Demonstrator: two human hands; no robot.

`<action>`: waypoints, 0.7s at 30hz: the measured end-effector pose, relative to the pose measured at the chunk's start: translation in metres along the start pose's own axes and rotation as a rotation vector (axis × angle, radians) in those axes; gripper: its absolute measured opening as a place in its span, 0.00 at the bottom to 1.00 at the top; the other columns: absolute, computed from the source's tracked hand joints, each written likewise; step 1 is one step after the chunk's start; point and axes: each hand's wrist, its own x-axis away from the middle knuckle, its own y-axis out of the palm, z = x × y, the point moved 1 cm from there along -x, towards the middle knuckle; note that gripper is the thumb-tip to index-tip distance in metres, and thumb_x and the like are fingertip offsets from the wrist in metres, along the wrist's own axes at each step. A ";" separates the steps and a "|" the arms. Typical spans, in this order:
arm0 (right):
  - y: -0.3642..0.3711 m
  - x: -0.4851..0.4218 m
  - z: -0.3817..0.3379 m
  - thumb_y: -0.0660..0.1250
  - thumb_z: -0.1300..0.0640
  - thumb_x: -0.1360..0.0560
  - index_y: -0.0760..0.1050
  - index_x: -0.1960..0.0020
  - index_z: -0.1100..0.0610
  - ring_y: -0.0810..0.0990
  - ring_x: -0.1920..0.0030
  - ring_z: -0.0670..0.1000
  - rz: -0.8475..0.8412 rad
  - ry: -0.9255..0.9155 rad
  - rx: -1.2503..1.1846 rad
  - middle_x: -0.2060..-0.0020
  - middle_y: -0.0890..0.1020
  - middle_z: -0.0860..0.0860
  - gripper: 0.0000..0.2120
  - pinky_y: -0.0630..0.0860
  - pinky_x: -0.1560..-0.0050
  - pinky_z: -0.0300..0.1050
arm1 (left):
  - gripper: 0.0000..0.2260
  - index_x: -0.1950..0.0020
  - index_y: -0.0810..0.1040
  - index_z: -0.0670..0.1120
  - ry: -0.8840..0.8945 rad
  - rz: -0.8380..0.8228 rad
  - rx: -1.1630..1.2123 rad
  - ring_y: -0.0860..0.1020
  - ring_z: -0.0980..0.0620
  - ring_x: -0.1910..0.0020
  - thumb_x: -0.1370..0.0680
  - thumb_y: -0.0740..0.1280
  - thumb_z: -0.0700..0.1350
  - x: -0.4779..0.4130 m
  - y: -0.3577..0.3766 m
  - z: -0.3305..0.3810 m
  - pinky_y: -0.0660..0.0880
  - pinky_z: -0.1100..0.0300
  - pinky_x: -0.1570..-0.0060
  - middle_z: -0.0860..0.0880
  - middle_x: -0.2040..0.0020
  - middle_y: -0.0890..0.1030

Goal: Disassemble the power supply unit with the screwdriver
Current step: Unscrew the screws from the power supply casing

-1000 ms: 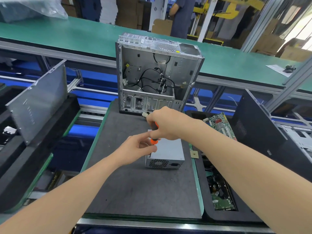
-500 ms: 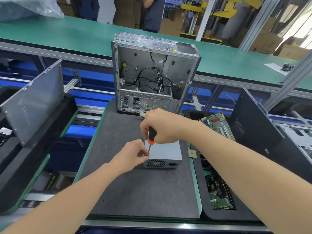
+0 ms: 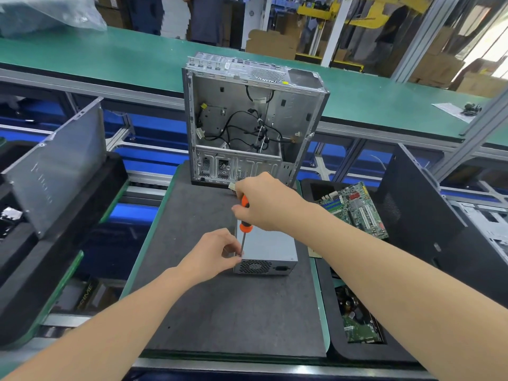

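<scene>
The power supply unit (image 3: 270,247) lies on the worktop (image 3: 220,312) before a gutted computer case (image 3: 247,119), its casing apparently unopened. The screwdriver (image 3: 245,226) is gripped in the right hand (image 3: 264,202), its shaft pinched by the left hand (image 3: 213,254) at the unit's near-left corner; disassembly is judged barely begun.

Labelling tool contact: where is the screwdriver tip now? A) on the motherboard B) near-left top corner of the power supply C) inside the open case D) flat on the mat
B: the right hand holds the screwdriver tip-down at the near-left corner of the power supply unit, where the left hand pinches its shaft.
</scene>
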 end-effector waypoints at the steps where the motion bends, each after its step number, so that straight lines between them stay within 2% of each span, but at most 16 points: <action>1: -0.002 0.001 0.000 0.67 0.51 0.23 0.71 0.55 0.53 0.78 0.57 0.59 -0.021 -0.027 -0.021 0.63 0.72 0.50 0.07 0.76 0.61 0.49 | 0.10 0.58 0.80 0.60 -0.002 0.002 0.002 0.81 0.56 0.56 0.26 0.78 0.46 0.000 0.000 0.000 0.79 0.59 0.52 0.56 0.55 0.79; 3: -0.006 0.004 0.000 0.69 0.55 0.27 0.74 0.56 0.52 0.78 0.55 0.56 -0.061 -0.077 -0.045 0.61 0.76 0.48 0.04 0.80 0.58 0.52 | 0.12 0.59 0.79 0.62 -0.007 0.006 -0.001 0.81 0.57 0.56 0.26 0.78 0.46 0.000 0.000 -0.001 0.79 0.60 0.52 0.56 0.55 0.80; 8: -0.010 0.006 0.000 0.74 0.62 0.31 0.79 0.54 0.54 0.75 0.60 0.43 -0.136 -0.156 -0.051 0.61 0.76 0.43 0.08 0.82 0.55 0.53 | 0.12 0.59 0.77 0.62 -0.013 0.013 -0.014 0.80 0.58 0.55 0.25 0.77 0.47 -0.001 0.001 0.000 0.79 0.59 0.51 0.56 0.55 0.79; 14: -0.012 0.005 0.000 0.75 0.60 0.31 0.80 0.56 0.54 0.76 0.62 0.41 -0.138 -0.160 -0.041 0.62 0.77 0.44 0.07 0.81 0.60 0.48 | 0.10 0.56 0.72 0.59 0.002 -0.081 -0.112 0.77 0.58 0.53 0.20 0.71 0.49 -0.002 0.002 0.001 0.78 0.53 0.48 0.58 0.52 0.75; 17: -0.019 0.003 0.001 0.75 0.61 0.33 0.80 0.58 0.53 0.77 0.61 0.42 -0.109 -0.143 -0.064 0.63 0.79 0.44 0.07 0.78 0.64 0.44 | 0.05 0.53 0.74 0.56 0.009 -0.088 -0.116 0.76 0.57 0.54 0.18 0.68 0.49 -0.002 0.000 0.002 0.77 0.55 0.50 0.58 0.52 0.73; 21: -0.031 -0.002 0.000 0.75 0.60 0.33 0.80 0.59 0.52 0.76 0.62 0.40 -0.058 -0.126 -0.087 0.64 0.80 0.43 0.06 0.71 0.68 0.39 | 0.05 0.50 0.71 0.54 0.024 -0.061 -0.151 0.75 0.57 0.55 0.16 0.65 0.48 -0.007 -0.009 0.008 0.74 0.62 0.53 0.59 0.51 0.69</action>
